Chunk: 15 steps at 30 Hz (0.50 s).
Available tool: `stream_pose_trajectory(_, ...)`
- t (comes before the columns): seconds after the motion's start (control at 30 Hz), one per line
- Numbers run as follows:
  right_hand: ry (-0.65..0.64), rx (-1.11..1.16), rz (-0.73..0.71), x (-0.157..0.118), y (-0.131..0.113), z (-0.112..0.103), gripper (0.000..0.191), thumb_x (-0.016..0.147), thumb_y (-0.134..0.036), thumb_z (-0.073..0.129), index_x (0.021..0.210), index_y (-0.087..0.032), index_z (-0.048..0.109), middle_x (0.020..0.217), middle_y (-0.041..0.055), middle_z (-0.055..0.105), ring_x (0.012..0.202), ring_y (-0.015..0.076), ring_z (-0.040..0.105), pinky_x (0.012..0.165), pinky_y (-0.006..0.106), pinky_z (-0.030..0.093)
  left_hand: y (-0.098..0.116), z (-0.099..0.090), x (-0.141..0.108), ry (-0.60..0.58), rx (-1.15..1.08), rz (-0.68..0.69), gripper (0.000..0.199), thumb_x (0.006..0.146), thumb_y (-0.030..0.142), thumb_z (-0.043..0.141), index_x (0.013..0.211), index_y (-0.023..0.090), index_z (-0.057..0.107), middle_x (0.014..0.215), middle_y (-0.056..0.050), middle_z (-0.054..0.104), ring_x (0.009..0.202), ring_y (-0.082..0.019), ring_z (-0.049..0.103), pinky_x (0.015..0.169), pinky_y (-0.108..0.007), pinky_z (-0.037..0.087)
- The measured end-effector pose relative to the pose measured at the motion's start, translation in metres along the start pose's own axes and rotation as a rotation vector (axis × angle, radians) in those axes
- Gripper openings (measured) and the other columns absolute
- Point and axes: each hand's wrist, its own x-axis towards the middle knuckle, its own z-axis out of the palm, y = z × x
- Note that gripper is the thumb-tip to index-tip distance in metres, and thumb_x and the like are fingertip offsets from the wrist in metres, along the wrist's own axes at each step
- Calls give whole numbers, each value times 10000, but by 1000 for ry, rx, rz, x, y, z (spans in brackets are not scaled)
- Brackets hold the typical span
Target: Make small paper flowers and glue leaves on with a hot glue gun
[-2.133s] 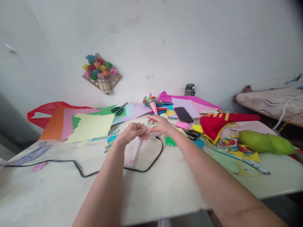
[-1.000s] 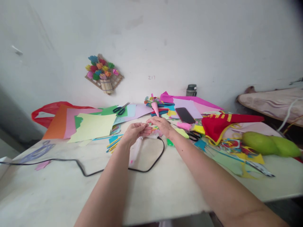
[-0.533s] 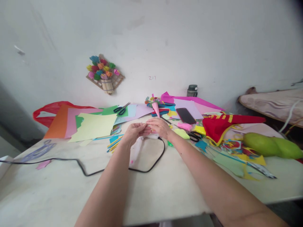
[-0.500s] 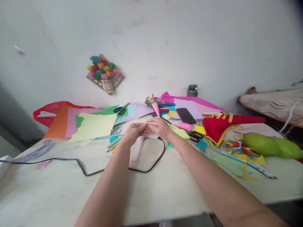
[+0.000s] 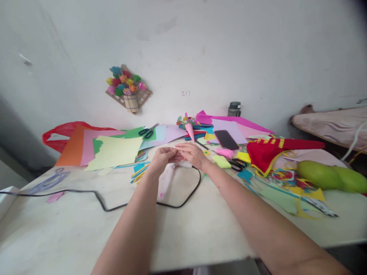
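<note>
Over the middle of the table, my left hand [image 5: 164,158] and my right hand [image 5: 192,153] meet at the fingertips. The fingers of both are closed in a pinch, and whatever lies between them is too small or hidden to name. Just below them a white glue gun [image 5: 165,180] rests on the table, partly covered by my left forearm. Its black cord [image 5: 197,187] loops out to the right and back under my arm. Thin yellow and blue paper strips [image 5: 138,173] lie left of my left hand. A pink paper cone [image 5: 189,131] with small paper flowers stands behind my hands.
Coloured paper sheets [image 5: 114,152] and dark scissors [image 5: 148,131] lie at the back left. To the right are a phone [image 5: 226,139], more scissors [image 5: 237,165], red cloth [image 5: 265,152], paper scraps and green fruit [image 5: 329,176]. A bottle [image 5: 234,109] stands by the wall.
The view has shifted very slightly. My hands stay together in nearly the same place, with only small finger movement.
</note>
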Motion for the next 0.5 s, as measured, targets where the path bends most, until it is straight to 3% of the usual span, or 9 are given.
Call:
stream_pose_trajectory(0.23,22,382,111,0,-1,-6,278,758,-156,424,895,-211,660,1087,27,595,1024,151,526,909,322,405,2,-1,-2,71,-12,-11,246,625,283,673,733,73,606,720,-120,674,627,-172,633,643,-294,500)
stream_pose_trajectory(0.5,57,386,232,1,0,-6,298,718,-116,427,885,-180,666,1101,46,586,1033,174,519,885,332,422,6,4,-4,-22,-54,-32,225,670,258,647,786,69,609,770,-123,674,678,-173,639,674,-292,499)
